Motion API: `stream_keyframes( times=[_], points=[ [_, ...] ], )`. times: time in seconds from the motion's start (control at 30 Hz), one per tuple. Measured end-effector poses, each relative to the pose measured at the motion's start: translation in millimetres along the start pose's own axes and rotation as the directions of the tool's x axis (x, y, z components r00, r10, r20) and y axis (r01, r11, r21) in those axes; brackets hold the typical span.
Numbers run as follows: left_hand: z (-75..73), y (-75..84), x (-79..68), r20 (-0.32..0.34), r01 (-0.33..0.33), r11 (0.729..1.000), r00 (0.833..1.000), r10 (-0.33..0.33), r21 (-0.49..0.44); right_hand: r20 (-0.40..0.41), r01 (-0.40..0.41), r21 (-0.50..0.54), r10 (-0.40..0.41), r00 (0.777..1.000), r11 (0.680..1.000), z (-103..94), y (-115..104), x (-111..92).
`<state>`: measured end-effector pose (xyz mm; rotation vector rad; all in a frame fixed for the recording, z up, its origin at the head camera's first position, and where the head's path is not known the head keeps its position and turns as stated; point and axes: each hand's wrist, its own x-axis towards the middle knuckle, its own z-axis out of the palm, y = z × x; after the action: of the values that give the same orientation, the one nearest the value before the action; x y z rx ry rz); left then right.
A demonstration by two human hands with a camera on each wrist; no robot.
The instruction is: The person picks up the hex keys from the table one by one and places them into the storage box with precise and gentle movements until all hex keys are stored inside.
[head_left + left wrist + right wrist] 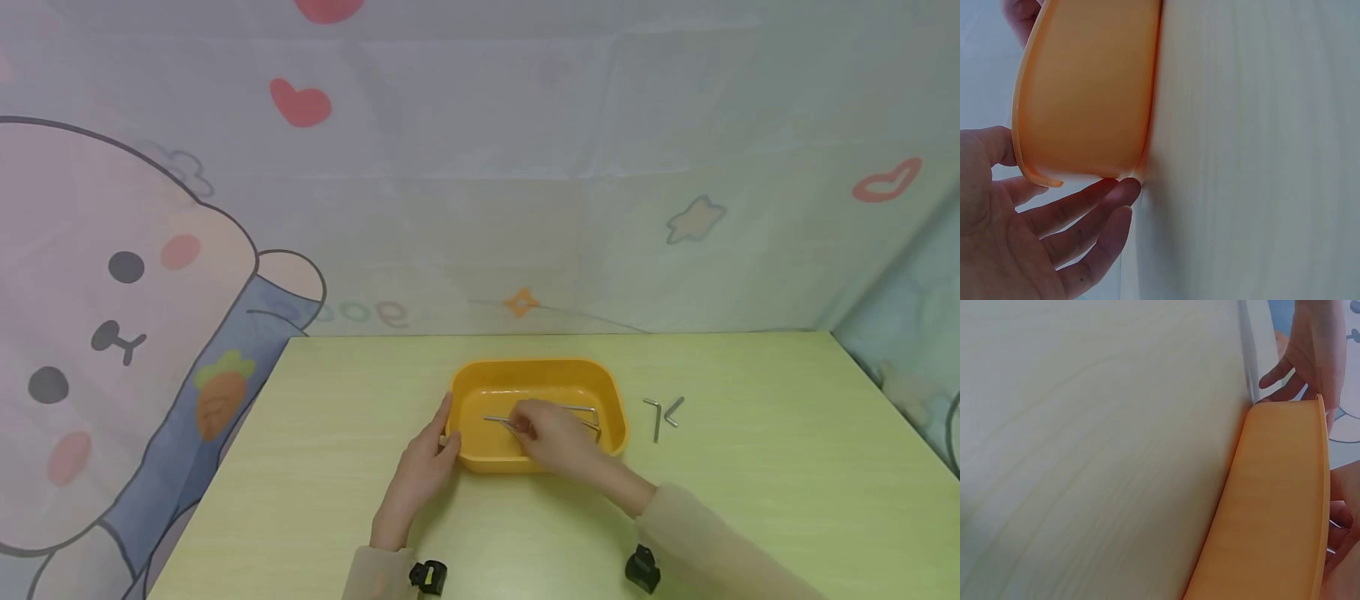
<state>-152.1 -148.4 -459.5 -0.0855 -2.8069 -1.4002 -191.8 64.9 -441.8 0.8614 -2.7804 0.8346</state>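
A yellow tray sits on the table with L-shaped metal hex keys in its right part. My left hand holds the tray's left end. In the left wrist view, its thumb is at the rim and the other fingers lie against the outer wall of the tray. Inside the tray, my right hand pinches a hex key whose thin shaft points left; the fingers hide part of it. Only metal glints show beside the right hand in the right wrist view, behind the tray wall.
Two more hex keys lie on the table right of the tray, one straight up and down, one slanted. A printed cloth hangs behind the table's back edge. Both wrists carry black camera mounts.
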Motion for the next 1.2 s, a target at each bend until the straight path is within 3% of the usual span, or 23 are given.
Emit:
stream_keyframes(
  times=[0.23, 0.57, 1.2],
  points=[
    [1.2, -1.0, 0.7, 0.007, 0.017, 1.0, 1.0, -0.017, 0.0, 0.06, -0.058, 0.082, 0.053, 0.997, 0.995, 4.9, -0.2, 4.5],
    [1.6, -0.5, 0.7, 0.007, 0.017, 1.0, 1.0, -0.017, 0.002, 0.097, -0.12, 0.109, 0.109, 0.989, 0.987, 10.2, 3.7, 8.7],
    [1.7, 0.6, 0.9, 0.012, 0.024, 1.0, 1.0, -0.024, -0.004, 0.06, -0.169, 0.148, 0.162, 0.985, 0.974, 7.5, 3.6, 6.6]
  ],
)
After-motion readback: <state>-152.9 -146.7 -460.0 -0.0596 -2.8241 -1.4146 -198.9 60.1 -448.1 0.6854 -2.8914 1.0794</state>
